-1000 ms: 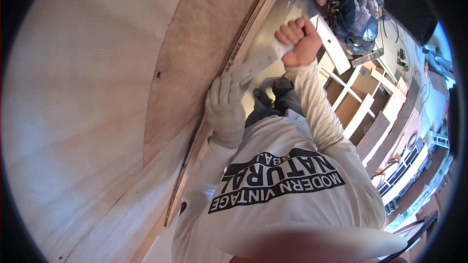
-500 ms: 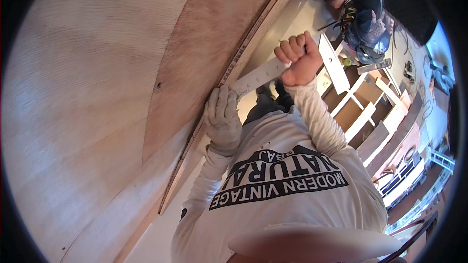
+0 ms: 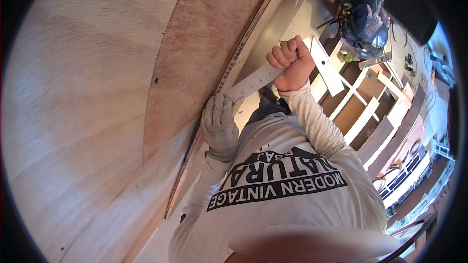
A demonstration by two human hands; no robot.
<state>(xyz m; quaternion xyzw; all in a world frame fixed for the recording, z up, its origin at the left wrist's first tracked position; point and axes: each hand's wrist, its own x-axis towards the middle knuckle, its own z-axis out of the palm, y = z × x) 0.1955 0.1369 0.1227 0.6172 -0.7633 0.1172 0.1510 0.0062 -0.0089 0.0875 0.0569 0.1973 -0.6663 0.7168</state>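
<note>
A flat whitish strip with a ruler scale (image 3: 252,82) slants between my hands. My bare right hand (image 3: 294,63) is closed in a fist round its far right end; a small dark part shows at the fist. In a pale work glove, my left hand (image 3: 219,124) lies with its fingers stretched out and together against the edge of a large plywood panel (image 3: 97,92). Its fingertips touch or cover the strip's lower left end, which is hidden there. Whether the strip bears on the panel edge under the glove cannot be made out.
A thin wooden edge (image 3: 242,44) runs along the panel's right side. Beyond my right hand are a white board with a hole (image 3: 325,65) and a framework of pale strips (image 3: 358,95). A co-worker in dark clothes (image 3: 361,14) crouches at the far right.
My right hand has shifted slightly left and down with the strip's held end. My left hand remains at the panel edge, with its fingers still flat. The view has shifted a little.
</note>
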